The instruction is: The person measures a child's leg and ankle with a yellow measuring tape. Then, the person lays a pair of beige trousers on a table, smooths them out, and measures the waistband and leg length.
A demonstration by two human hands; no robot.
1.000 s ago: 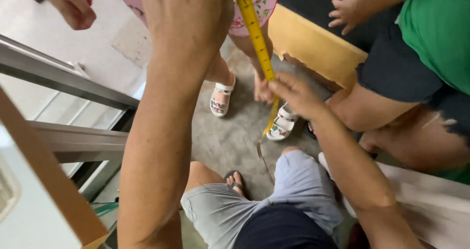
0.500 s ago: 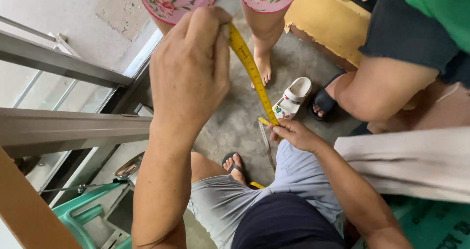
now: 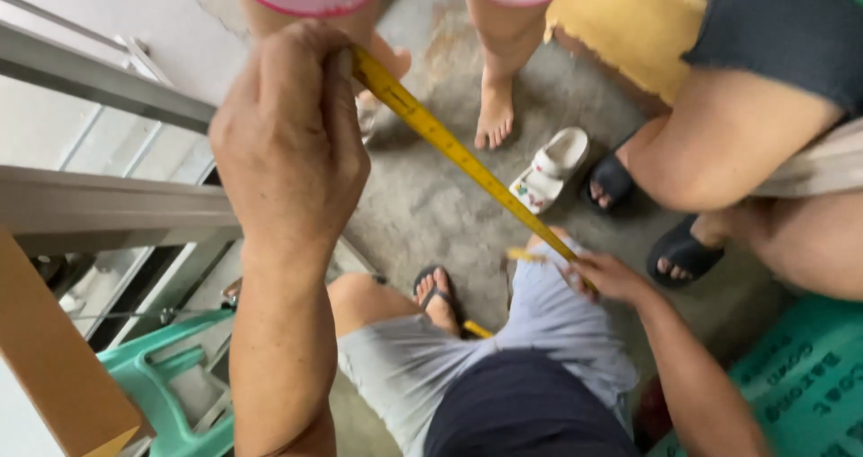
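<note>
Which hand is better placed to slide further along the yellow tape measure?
Right. The right hand pinches the low end of the tape measure near the knee; the left hand holds its upper end raised.

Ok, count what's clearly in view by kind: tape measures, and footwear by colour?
yellow metal tape measure, stretched between left hand and right hand: 1
white child's sandal, loose on the concrete: 1
black slide sandals, worn: 2
dark flip-flop, worn: 1
Total: 5
</note>
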